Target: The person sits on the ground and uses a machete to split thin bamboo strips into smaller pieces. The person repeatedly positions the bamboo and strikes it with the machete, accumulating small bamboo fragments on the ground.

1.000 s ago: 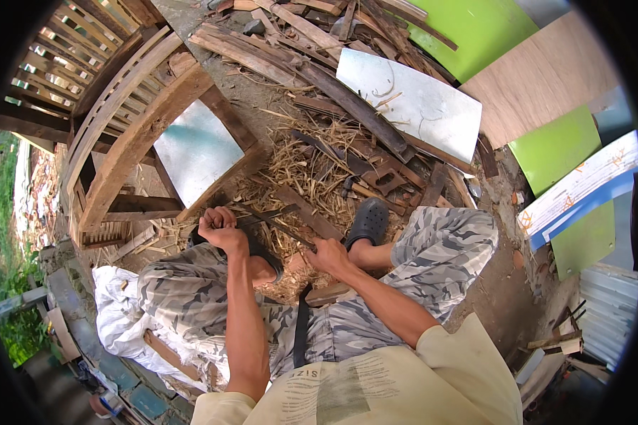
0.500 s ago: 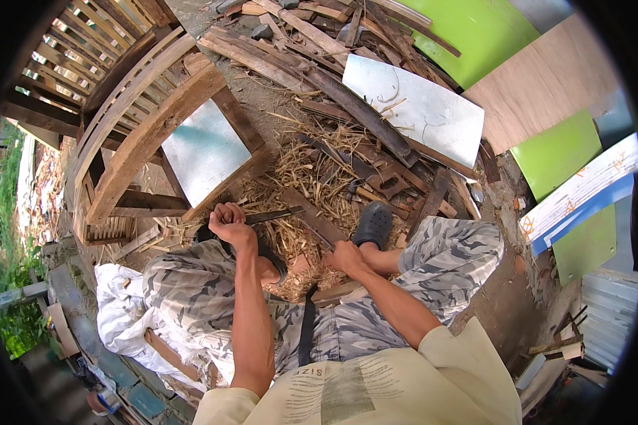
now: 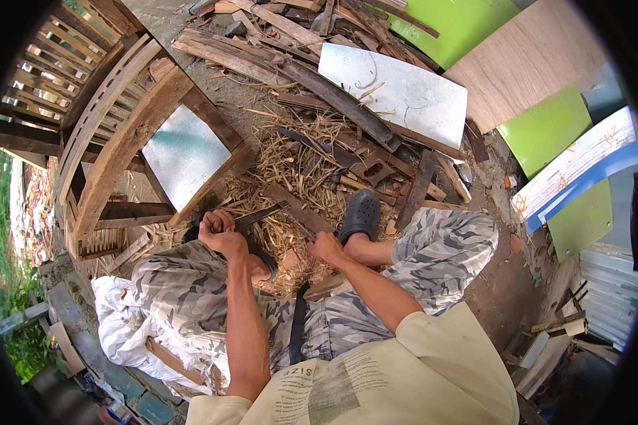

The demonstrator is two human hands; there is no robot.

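My left hand [image 3: 222, 232] is closed beside my left knee, around the end of a dark, flat knife-like blade [image 3: 259, 214]. That blade points to the right, low over the shavings. My right hand [image 3: 326, 248], also closed, grips a thin narrow strip [image 3: 303, 228] that slants up and left toward the blade's tip; its material cannot be made out. Whether blade and strip touch is unclear. Beneath both lies a brown board [image 3: 298, 210] on the ground between my feet, among pale wood shavings [image 3: 273, 166].
A wooden frame with slats and a pale panel [image 3: 184, 152] stands at the left. Ahead lie a handsaw [image 3: 368, 168], a heap of scrap wood [image 3: 262, 60] and a white sheet [image 3: 397, 92]. Green panels [image 3: 546, 131] lean at the right. A dark clog [image 3: 360, 214] covers my right foot.
The whole view has shifted slightly. Against the ground, my left hand has drawn a little toward me with the blade. My right hand keeps its grip and has hardly moved.
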